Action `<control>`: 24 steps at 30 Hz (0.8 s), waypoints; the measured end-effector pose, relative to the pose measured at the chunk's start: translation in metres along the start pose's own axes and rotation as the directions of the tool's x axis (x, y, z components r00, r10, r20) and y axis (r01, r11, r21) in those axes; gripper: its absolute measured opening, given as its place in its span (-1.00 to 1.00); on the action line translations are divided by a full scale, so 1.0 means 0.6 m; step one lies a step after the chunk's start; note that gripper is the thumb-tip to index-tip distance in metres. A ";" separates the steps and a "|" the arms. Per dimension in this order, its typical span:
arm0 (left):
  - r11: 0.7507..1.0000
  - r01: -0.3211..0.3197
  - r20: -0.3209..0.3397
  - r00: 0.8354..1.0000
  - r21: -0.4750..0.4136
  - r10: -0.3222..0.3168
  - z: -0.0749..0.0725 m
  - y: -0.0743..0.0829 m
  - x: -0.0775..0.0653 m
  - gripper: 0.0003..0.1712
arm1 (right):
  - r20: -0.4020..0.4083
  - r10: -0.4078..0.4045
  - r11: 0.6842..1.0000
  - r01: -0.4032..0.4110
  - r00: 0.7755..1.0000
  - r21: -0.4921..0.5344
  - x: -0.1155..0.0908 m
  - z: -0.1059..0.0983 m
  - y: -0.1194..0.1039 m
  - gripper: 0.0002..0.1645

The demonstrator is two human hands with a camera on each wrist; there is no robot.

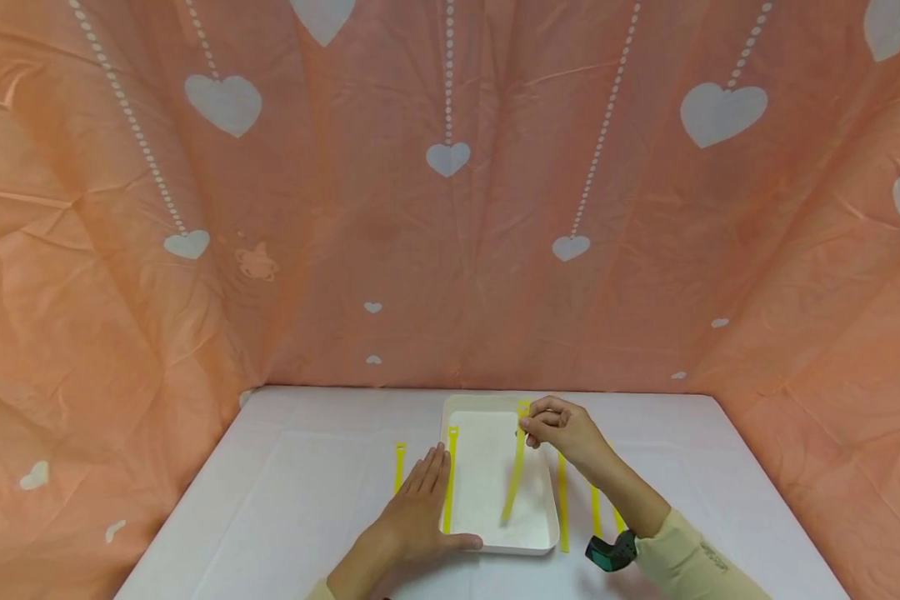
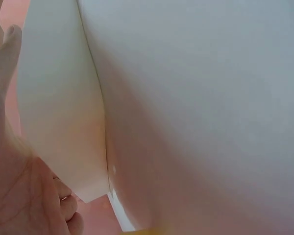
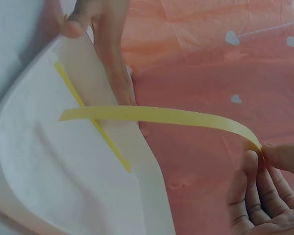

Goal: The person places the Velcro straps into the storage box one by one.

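My right hand point(image 1: 566, 429) pinches a yellow cable strap point(image 1: 516, 471) near its slotted head, between thumb and fingertips. The strap hangs down over the white tray point(image 1: 513, 549); in the right wrist view it bows in a curve, its free end above the tray floor. My left hand point(image 1: 420, 517) rests at the tray's near left corner, fingers straight along the left side and thumb stretched along the near rim. Inside the tray, along its left wall, lies another yellow strap point(image 1: 452, 475), partly hidden by the left fingers.
On the white tabletop point(image 1: 270, 500), one yellow strap point(image 1: 400, 465) lies left of the tray, partly behind the left hand. Right of it lie three more, including a strap point(image 1: 563, 512) close to the tray wall. A pink curtain point(image 1: 450, 275) with hearts surrounds the table.
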State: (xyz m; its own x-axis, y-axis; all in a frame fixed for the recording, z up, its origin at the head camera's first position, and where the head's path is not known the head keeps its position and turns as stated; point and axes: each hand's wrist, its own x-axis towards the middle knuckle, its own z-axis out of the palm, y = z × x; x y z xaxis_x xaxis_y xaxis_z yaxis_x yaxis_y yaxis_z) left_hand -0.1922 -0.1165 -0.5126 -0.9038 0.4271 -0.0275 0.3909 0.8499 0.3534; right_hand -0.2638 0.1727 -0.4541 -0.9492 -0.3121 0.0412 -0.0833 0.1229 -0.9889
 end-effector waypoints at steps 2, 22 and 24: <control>1.000 -0.001 -0.002 1.000 0.002 0.001 0.001 -0.001 0.001 0.54 | 0.012 0.002 1.000 -0.002 1.000 0.003 0.002 0.007 0.004 -0.71; 0.998 -0.040 -0.024 0.999 0.042 0.041 0.002 -0.005 0.002 0.54 | 0.033 0.066 0.998 -0.067 0.997 0.011 0.061 0.071 0.048 -0.75; 0.999 -0.036 -0.018 0.999 0.037 0.037 0.002 -0.005 0.003 0.53 | 0.029 0.069 0.998 -0.070 0.997 0.005 0.069 0.073 0.052 -0.76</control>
State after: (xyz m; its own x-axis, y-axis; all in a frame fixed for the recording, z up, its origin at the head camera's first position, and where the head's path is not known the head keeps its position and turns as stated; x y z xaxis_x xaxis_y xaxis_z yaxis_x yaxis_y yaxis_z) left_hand -0.1946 -0.1182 -0.5149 -0.8919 0.4522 0.0026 0.4293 0.8448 0.3193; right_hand -0.2925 0.1223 -0.4897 -0.9434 -0.3302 -0.0317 -0.0155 0.1396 -0.9901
